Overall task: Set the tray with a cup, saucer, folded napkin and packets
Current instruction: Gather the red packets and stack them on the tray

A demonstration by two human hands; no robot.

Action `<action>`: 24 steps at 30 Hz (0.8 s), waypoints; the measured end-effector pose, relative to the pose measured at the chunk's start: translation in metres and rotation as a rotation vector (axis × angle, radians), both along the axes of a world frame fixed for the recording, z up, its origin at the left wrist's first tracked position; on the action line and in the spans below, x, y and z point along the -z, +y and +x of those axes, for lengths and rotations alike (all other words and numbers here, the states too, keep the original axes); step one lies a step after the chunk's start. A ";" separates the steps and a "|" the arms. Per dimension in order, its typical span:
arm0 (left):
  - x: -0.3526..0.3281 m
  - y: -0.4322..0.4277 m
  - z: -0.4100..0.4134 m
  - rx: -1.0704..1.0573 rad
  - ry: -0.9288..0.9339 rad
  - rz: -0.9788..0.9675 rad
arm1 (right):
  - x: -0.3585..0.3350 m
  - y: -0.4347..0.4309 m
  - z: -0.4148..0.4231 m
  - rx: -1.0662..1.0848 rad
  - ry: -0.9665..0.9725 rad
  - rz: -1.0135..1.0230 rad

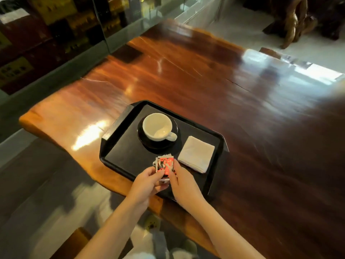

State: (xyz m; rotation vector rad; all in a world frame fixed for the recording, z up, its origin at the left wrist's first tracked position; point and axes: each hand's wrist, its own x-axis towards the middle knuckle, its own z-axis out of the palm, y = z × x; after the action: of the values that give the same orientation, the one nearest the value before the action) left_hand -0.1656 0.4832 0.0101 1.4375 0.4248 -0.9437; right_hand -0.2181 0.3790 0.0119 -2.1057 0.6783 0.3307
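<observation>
A black tray (pixel 119 146) lies near the front edge of the wooden table. On it a white cup (pixel 157 127) stands empty on a black saucer (pixel 149 144), handle pointing right. A folded white napkin (pixel 196 154) rests on the tray's right part. Over the tray's near edge, a small stack of red and black packets (pixel 165 164) is pinched from both sides: my left hand (pixel 147 182) grips its left side, my right hand (pixel 182 182) its right side. I cannot tell whether the stack touches the tray.
The long polished wooden table (pixel 205 81) stretches away to the right and back. A glass cabinet (pixel 46 34) with yellow boxes runs along the left. A carved wooden piece (pixel 302 17) stands on the pale floor at the far right.
</observation>
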 end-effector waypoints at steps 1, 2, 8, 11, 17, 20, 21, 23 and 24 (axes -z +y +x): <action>0.003 0.000 0.002 0.009 0.014 -0.001 | 0.007 0.003 0.003 -0.038 0.010 -0.033; 0.005 0.001 0.004 0.016 0.021 -0.001 | 0.014 0.004 0.007 -0.071 0.010 -0.050; 0.019 0.004 0.026 0.070 0.010 0.049 | 0.029 0.002 0.021 -0.137 0.002 -0.030; 0.023 0.003 0.033 0.094 0.029 0.045 | 0.035 0.002 0.028 -0.163 0.009 -0.120; 0.036 0.004 0.053 0.281 -0.047 0.133 | 0.042 -0.002 0.037 -0.194 0.059 -0.162; 0.049 0.007 0.065 0.375 -0.231 0.259 | 0.048 -0.003 0.038 -0.269 0.091 -0.210; 0.055 0.009 0.068 0.420 -0.297 0.303 | 0.051 -0.001 0.039 -0.278 0.097 -0.227; 0.066 0.012 0.070 0.507 -0.385 0.369 | 0.059 0.004 0.038 -0.296 0.116 -0.269; 0.069 0.014 0.070 0.537 -0.406 0.397 | 0.064 0.008 0.036 -0.300 0.131 -0.297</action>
State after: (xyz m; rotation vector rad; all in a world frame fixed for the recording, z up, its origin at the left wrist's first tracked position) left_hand -0.0954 0.4967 -0.0593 2.1167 -0.0967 -0.9820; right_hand -0.1820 0.3869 -0.0516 -2.4931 0.5088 0.5662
